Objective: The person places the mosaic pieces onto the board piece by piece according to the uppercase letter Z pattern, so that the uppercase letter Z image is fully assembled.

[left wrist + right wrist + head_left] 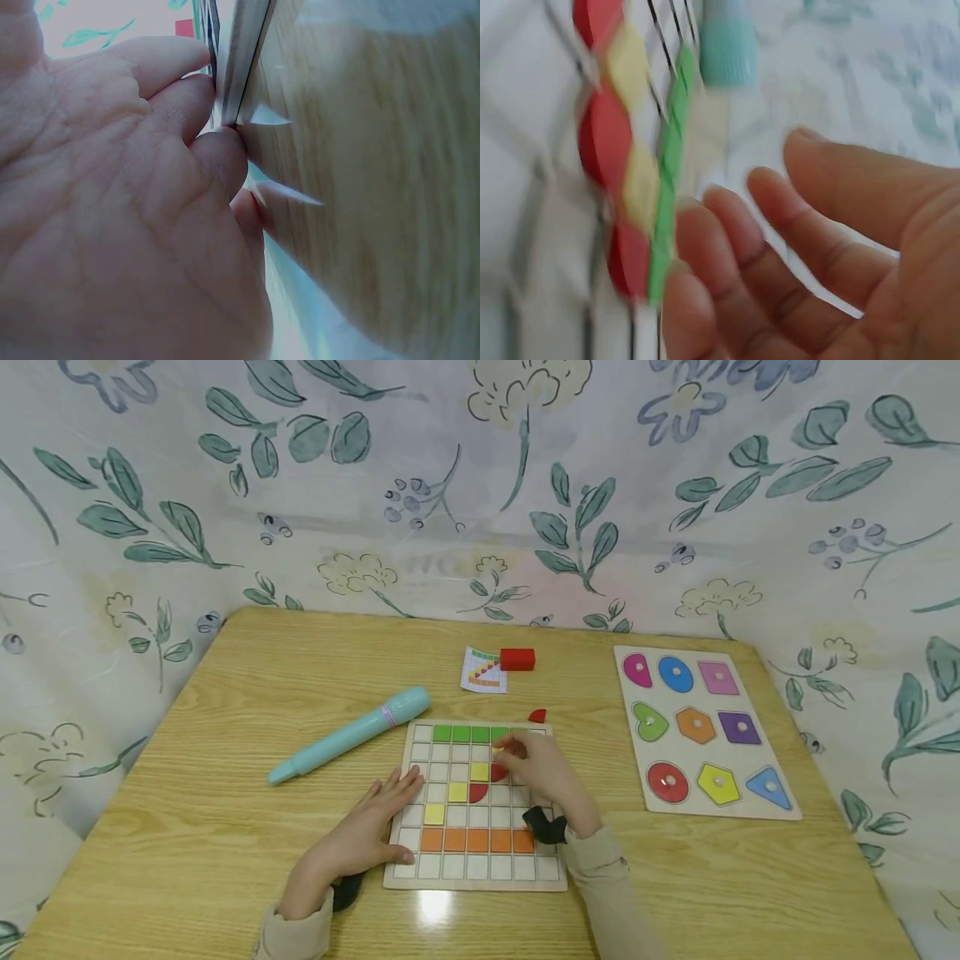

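A square wooden grid board [450, 867] lies on the table. It bears a row of green squares [462, 734], a row of orange squares [477, 840], a diagonal of yellow squares [480, 772] and red quarter-circle pieces [478, 792]. My left hand [363, 831] rests spread along the board's left edge; the left wrist view shows its palm [112, 195] and fingertips against that edge. Over the upper right of the board is my right hand [542, 770], its fingers bent loosely near a yellow piece. In the right wrist view, nothing shows between thumb and fingers [780, 247].
Beyond the board lie a loose red quarter-circle [537, 716], a pattern card [483, 675] and a red block [517, 660] on its corner. A turquoise pen-shaped toy [348, 737] touches or nearly touches the board's upper left. On the right lies a shape puzzle [667, 743].
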The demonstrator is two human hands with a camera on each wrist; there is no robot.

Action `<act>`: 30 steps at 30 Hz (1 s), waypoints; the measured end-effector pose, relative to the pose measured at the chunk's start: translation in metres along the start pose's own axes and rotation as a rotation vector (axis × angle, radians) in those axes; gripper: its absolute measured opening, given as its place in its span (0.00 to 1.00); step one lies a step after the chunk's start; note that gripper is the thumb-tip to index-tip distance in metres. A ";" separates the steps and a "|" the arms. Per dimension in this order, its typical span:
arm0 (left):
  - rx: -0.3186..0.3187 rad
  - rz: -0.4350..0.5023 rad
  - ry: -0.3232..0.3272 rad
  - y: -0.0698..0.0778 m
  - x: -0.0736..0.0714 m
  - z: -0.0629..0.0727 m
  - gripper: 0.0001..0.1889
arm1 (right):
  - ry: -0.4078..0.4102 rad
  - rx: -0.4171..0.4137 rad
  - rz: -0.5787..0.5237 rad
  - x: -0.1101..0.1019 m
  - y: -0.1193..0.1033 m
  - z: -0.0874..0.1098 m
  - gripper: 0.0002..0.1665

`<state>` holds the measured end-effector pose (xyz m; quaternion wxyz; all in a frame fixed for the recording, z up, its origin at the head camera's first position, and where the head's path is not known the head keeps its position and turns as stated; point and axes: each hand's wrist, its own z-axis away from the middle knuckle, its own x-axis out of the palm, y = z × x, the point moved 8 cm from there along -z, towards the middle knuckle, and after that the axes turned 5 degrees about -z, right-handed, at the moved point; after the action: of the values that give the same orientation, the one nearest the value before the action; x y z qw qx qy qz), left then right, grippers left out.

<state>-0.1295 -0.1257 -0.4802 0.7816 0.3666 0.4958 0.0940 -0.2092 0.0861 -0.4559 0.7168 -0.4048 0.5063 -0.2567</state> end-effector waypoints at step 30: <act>0.008 0.028 0.016 0.001 -0.003 0.001 0.53 | 0.214 0.016 0.141 -0.053 0.052 -0.038 0.15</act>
<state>-0.1299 -0.1265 -0.4772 0.7749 0.3757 0.4971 0.1059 -0.2658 0.1431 -0.4786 0.6780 -0.3330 0.6051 -0.2515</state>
